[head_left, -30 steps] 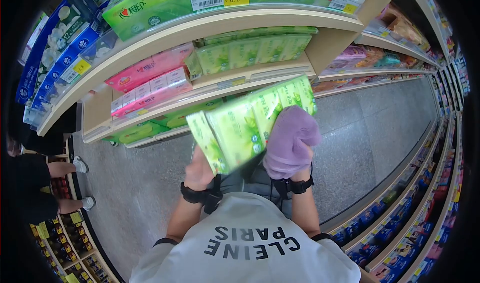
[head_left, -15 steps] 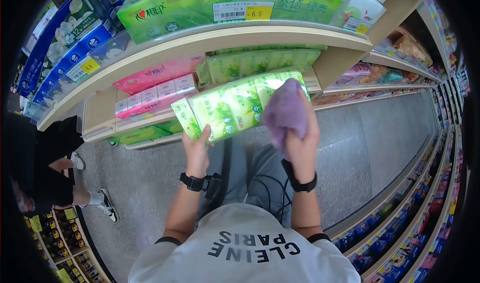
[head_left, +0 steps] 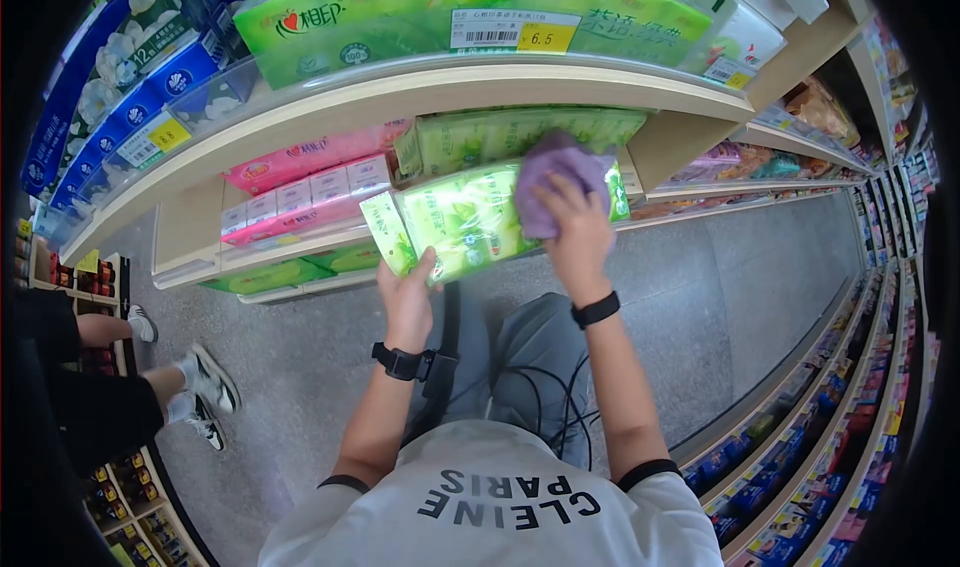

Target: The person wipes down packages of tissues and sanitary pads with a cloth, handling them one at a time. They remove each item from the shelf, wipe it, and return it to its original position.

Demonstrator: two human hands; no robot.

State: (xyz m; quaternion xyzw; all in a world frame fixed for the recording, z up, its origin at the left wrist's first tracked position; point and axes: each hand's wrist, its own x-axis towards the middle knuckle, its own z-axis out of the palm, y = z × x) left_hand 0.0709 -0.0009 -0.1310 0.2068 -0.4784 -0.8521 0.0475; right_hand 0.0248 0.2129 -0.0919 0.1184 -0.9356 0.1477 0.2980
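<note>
A long green pack of tissues [head_left: 455,222] is held in front of the lower shelf. My left hand [head_left: 405,292] grips its near left corner, with the thumb on top. On the pack's right part lies a purple cloth [head_left: 555,172], pressed down by my right hand [head_left: 580,232], whose fingers are bent over the cloth. The cloth covers part of the pack's printed face. Behind it, similar green packs [head_left: 470,139] stand on the shelf, beside pink tissue packs [head_left: 310,197].
An upper shelf board [head_left: 480,87] with green packs and a price label [head_left: 515,34] juts out above my hands. Blue packs [head_left: 130,107] stand at the left. Two people's legs [head_left: 165,392] are at the left. Stocked shelves [head_left: 800,437] line the right side.
My right hand has brought the cloth inward and down onto the pack, its back now facing up. The pack has shifted slightly right. More legs show at the left.
</note>
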